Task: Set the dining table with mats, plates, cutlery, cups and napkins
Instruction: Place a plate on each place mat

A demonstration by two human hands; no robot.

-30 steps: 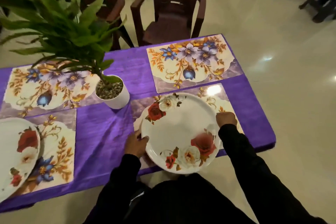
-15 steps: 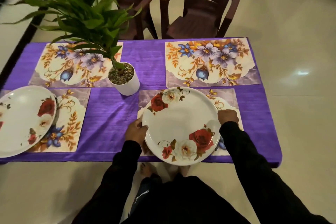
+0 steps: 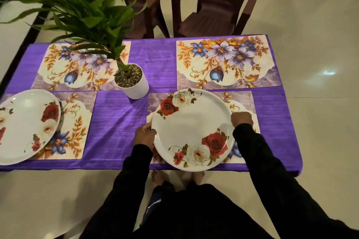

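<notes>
A white plate with red and white roses (image 3: 191, 128) is over the near right floral mat (image 3: 243, 103), its near rim past the table edge. My left hand (image 3: 144, 135) grips its left rim and my right hand (image 3: 241, 119) grips its right rim. A second rose plate (image 3: 25, 124) lies on the near left mat (image 3: 77, 122). Two more floral mats lie bare at the far left (image 3: 62, 68) and far right (image 3: 227, 60). No cutlery, cups or napkins are in view.
A purple cloth (image 3: 120, 122) covers the table. A white pot with a leafy green plant (image 3: 133, 81) stands near the middle, its leaves spreading over the far left mat. Two dark brown chairs (image 3: 217, 6) stand behind the far edge. Pale tiled floor surrounds the table.
The view has swung round to face the table squarely. The plate stays in both hands over the near right mat, shifted slightly towards the near edge.
</notes>
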